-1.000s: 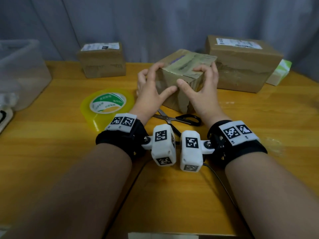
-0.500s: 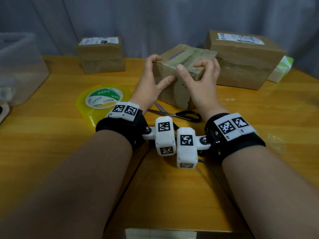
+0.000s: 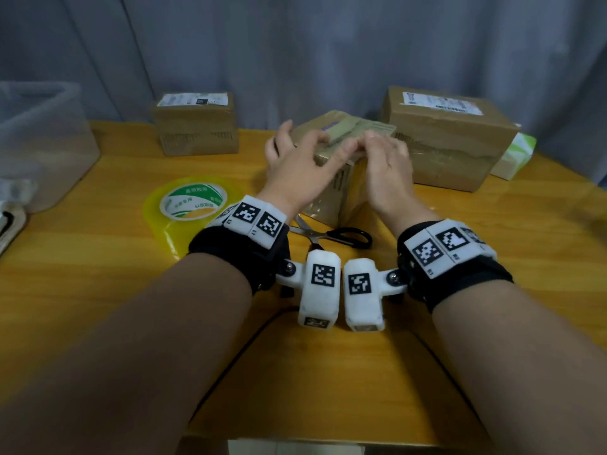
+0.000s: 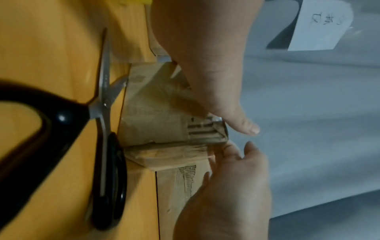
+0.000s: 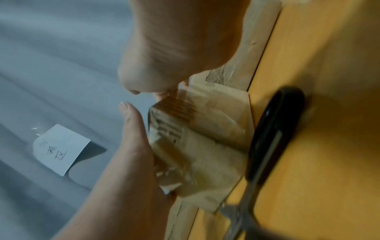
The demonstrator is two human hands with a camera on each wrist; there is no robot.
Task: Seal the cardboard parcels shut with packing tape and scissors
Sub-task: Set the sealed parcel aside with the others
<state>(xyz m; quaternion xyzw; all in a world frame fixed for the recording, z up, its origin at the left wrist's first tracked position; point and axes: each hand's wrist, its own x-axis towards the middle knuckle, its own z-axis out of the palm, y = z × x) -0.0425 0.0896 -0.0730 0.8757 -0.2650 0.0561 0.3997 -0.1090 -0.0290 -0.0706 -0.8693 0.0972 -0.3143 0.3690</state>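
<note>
A small cardboard parcel [image 3: 348, 126] wrapped in glossy tape stands mid-table, one corner toward me. My left hand [image 3: 302, 162] lies over its left top edge, fingers spread and thumb straight along the rim. My right hand [image 3: 389, 159] presses its fingers flat on the right of the top. The wrist views show the same parcel [image 4: 154, 116] [image 5: 205, 138] between both palms. Black-handled scissors [image 3: 331, 236] lie partly open just in front of it. A yellow packing tape roll [image 3: 190, 205] lies flat to the left of my left wrist.
Two more labelled parcels stand at the back, one left [image 3: 197, 126] and a bigger one right [image 3: 450, 136]. A clear plastic bin [image 3: 39, 142] is at the far left, and a green-white carton [image 3: 515, 156] sits behind the big parcel. A grey curtain closes the back.
Both hands have moved from gripping the parcel's near corner to lying over its top edge. My thumbs no longer cross the front face.
</note>
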